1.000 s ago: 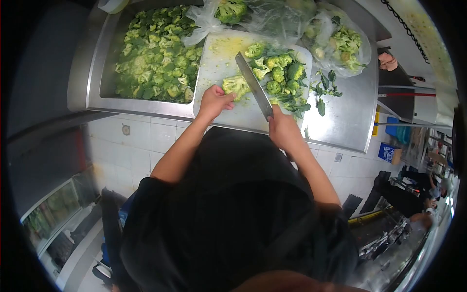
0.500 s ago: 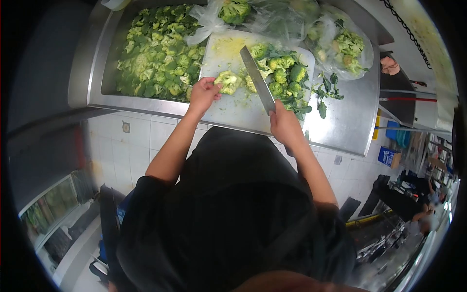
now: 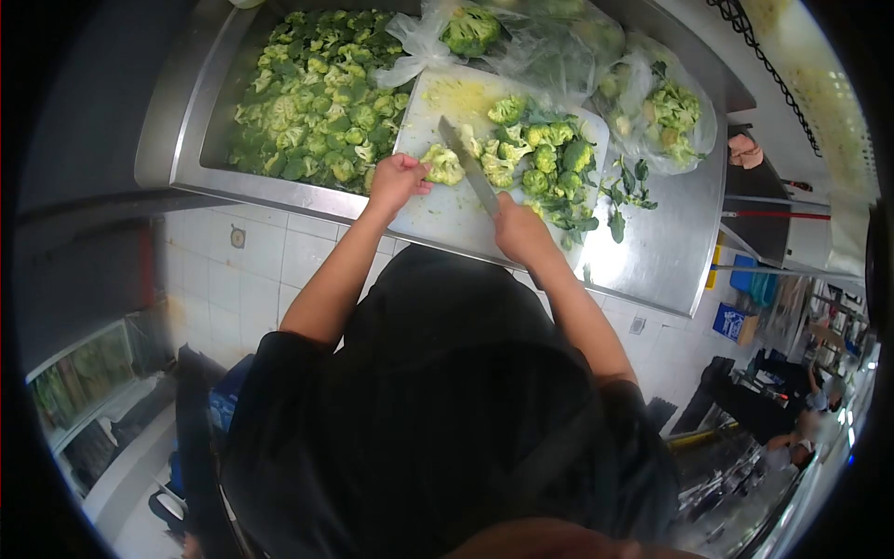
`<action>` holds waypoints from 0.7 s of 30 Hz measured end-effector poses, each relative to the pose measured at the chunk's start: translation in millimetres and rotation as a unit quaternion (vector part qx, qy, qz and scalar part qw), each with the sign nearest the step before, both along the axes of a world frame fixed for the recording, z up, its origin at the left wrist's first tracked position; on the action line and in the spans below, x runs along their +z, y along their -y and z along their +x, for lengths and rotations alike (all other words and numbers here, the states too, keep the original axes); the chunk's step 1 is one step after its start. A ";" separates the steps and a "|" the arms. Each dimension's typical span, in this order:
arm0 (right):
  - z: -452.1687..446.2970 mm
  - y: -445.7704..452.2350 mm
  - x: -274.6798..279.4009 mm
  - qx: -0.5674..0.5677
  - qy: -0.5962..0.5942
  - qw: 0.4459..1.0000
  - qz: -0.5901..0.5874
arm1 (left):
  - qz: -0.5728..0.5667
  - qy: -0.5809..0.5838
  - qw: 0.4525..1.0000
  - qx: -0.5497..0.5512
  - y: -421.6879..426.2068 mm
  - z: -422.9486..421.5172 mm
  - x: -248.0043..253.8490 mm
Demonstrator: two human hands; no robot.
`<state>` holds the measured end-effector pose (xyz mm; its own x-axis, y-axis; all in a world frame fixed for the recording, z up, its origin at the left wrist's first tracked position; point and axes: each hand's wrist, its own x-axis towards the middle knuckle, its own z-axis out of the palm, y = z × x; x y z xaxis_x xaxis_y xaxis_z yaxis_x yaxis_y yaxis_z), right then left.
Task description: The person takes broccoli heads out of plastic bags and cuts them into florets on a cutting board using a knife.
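My left hand (image 3: 399,184) is closed, its fingertips pinching the left edge of a pale green broccoli piece (image 3: 444,166) low over the white cutting board (image 3: 430,216). In my right hand (image 3: 523,230) is the handle of a kitchen knife (image 3: 473,170). Its long, wide blade slants up and left, just right of that broccoli piece. Cut broccoli florets (image 3: 545,158) and leaves are heaped on the right half of the board, beyond the blade.
Left of the board, a metal sink (image 3: 186,140) holds many cut florets (image 3: 317,102). Plastic bags (image 3: 549,51) with broccoli lie behind the board, and another bag (image 3: 703,121) is at right. Loose leaves (image 3: 629,191) rest on the steel counter (image 3: 652,247). People are in the background at right.
My right hand and the knife have moved left, bringing the blade nearer the broccoli piece. My left hand stays at that piece. The whole view has shifted slightly.
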<state>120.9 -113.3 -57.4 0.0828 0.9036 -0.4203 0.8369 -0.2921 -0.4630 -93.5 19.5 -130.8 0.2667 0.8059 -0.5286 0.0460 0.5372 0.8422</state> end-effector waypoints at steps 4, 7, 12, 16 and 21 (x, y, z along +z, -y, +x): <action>-5.4 1.3 40.1 -0.066 -0.062 0.994 0.066 | -0.053 -0.039 0.996 -0.053 19.0 1.2 2.2; -21.3 -0.6 50.0 -0.091 -0.079 0.989 0.081 | -0.037 -0.054 0.995 -0.075 30.6 9.6 -1.9; -27.5 -5.5 -24.1 -0.018 0.000 0.999 0.033 | -0.020 -0.101 0.992 -0.075 28.8 18.0 2.1; -20.1 -10.6 8.1 -0.061 -0.005 0.997 0.049 | 0.038 -0.166 0.982 -0.083 20.1 0.7 0.0; 7.0 -11.9 69.7 -0.137 -0.044 0.978 0.150 | 0.293 -0.293 0.908 -0.057 31.1 1.7 17.2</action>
